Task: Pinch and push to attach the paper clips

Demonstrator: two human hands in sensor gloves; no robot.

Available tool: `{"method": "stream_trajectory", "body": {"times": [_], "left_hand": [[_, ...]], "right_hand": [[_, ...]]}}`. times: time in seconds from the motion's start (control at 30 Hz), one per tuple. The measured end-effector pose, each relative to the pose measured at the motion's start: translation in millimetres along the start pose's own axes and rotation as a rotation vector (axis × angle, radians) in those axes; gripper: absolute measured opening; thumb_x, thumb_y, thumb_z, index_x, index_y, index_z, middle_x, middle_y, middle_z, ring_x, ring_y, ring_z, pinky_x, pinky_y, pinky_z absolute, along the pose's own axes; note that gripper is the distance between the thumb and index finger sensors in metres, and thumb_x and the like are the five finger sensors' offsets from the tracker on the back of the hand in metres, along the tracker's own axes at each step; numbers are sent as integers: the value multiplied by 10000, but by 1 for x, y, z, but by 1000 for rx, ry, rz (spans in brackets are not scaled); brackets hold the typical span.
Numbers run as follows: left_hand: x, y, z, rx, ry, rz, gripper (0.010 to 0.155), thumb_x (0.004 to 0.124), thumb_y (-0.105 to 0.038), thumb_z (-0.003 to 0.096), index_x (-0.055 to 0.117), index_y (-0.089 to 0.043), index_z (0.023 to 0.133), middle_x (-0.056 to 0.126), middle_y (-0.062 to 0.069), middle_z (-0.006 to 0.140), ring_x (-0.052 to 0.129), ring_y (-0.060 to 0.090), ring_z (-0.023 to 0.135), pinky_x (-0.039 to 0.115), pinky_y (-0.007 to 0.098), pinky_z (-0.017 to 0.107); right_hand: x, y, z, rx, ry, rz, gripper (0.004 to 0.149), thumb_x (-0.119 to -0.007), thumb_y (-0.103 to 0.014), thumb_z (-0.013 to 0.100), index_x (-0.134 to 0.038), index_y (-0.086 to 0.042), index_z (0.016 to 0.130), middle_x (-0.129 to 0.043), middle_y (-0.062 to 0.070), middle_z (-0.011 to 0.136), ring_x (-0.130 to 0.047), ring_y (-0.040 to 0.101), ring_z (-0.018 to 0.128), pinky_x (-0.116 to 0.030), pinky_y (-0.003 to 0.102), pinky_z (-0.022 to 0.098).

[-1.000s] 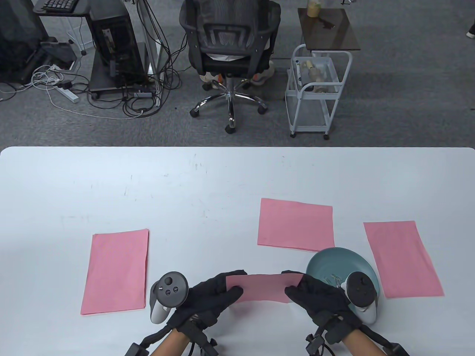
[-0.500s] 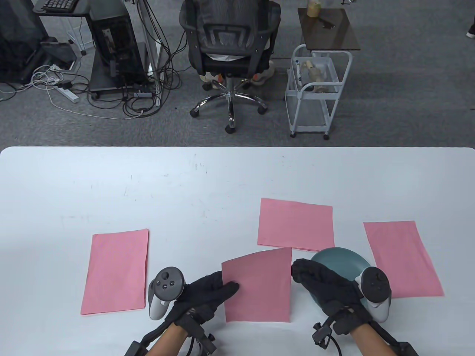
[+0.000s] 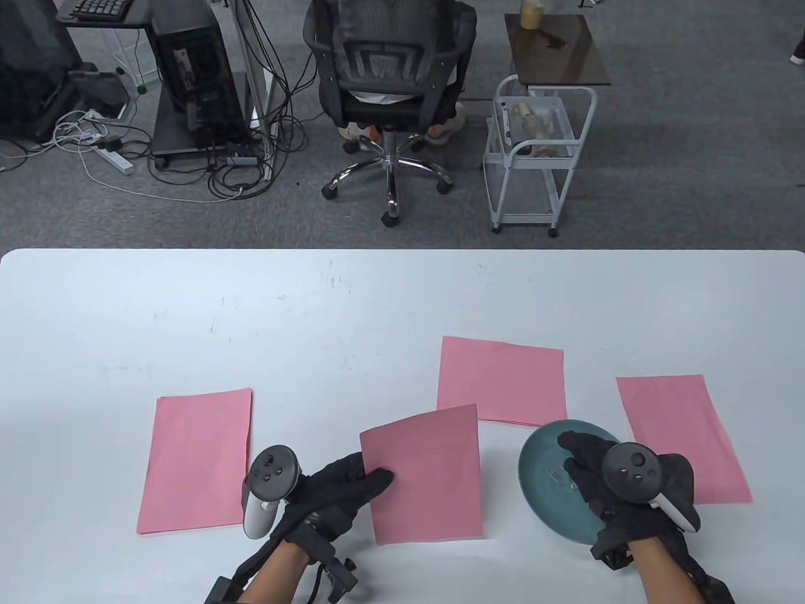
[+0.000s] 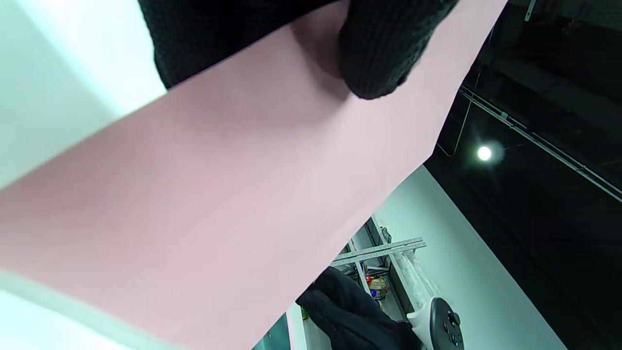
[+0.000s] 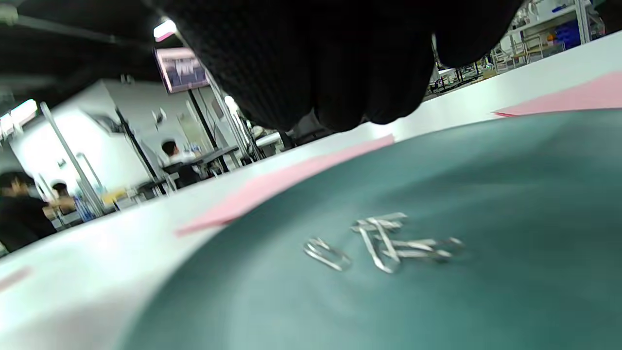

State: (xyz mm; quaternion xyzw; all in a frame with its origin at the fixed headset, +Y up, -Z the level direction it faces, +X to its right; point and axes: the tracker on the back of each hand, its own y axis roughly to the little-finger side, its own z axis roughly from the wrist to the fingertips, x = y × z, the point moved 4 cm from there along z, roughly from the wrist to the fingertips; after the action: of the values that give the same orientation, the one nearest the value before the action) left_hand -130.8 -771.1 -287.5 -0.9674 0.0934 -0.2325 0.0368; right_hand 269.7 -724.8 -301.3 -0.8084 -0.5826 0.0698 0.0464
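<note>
So the left hand (image 3: 339, 487) is pinching the left edge of a pink paper stack (image 3: 424, 475), thumb on top and the other fingers tucked underneath, near the front edge of the tabletop (image 3: 314, 314). In the left wrist view the thumb (image 4: 384, 53) is clearly pressed down on the sheet. The stack looks raised a bit off the tabletop, though I can't say how far.

The right hand (image 3: 619, 484) is over the teal plate (image 3: 541, 503), which sits near the front edge toward the right. The right wrist view shows a small clump of paper clips (image 5: 384, 240) lying on the plate, with the fingertips (image 5: 350, 97) hanging just above and not touching them. Nothing is in that grip as far as I can see; fingers look loosely curled.

Handling-wise, my guess: the clips are tiny, light, springy wire and slick on a glazed plate, and a few seem tangled, so take the loner at the left of the pile by its long sides and lift it clear. The paper is thin and floppy, so it'll buckle if pushed against; keep the pinch near the edge where the clip goes on, so that edge stays stiff enough.

Three more pink stacks lie flat, one toward the left (image 3: 198, 462), one mid-table (image 3: 503, 380), one far right (image 3: 682, 428).
</note>
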Motion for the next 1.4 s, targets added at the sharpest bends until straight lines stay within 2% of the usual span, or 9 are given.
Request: {"method": "stream_trajectory", "body": {"times": [0.4, 0.87, 1.0, 1.23, 1.4], "left_hand": [[0, 1, 0, -11, 9, 21, 421, 827, -326, 621, 791, -234, 1030, 956, 7, 919, 1006, 240, 787, 829, 441, 617], [2, 0, 1, -14, 27, 31, 419, 826, -326, 623, 792, -231, 1030, 956, 6, 919, 1007, 241, 785, 829, 441, 617], [2, 0, 1, -12, 29, 32, 419, 825, -327, 623, 791, -233, 1030, 956, 6, 919, 1007, 238, 786, 830, 440, 616], [2, 0, 2, -20, 35, 30, 419, 825, -327, 624, 790, -232, 1031, 958, 6, 917, 1007, 240, 784, 830, 441, 615], [3, -1, 2, -21, 38, 30, 418, 825, -328, 624, 794, -230, 1030, 956, 5, 919, 1009, 238, 782, 830, 440, 615]], "right_hand": [[-35, -12, 7, 9, -136, -218, 470, -873, -293, 554, -799, -98, 975, -685, 192, 1080, -666, 427, 951, -461, 616, 723], [-51, -41, 6, 71, -87, -462, 376, -854, -224, 563, -830, -56, 898, -750, 136, 1025, -715, 389, 927, -486, 612, 727], [-53, -42, 7, 71, -103, -476, 386, -846, -226, 564, -818, -45, 904, -744, 144, 1026, -707, 396, 928, -480, 617, 728], [-59, -37, 13, 40, -196, -494, 449, -785, -277, 588, -735, -41, 967, -621, 177, 1093, -590, 426, 983, -389, 626, 748], [-60, -35, 14, 32, -212, -476, 434, -769, -292, 591, -727, -55, 951, -581, 187, 1106, -552, 436, 992, -357, 626, 751]]}}
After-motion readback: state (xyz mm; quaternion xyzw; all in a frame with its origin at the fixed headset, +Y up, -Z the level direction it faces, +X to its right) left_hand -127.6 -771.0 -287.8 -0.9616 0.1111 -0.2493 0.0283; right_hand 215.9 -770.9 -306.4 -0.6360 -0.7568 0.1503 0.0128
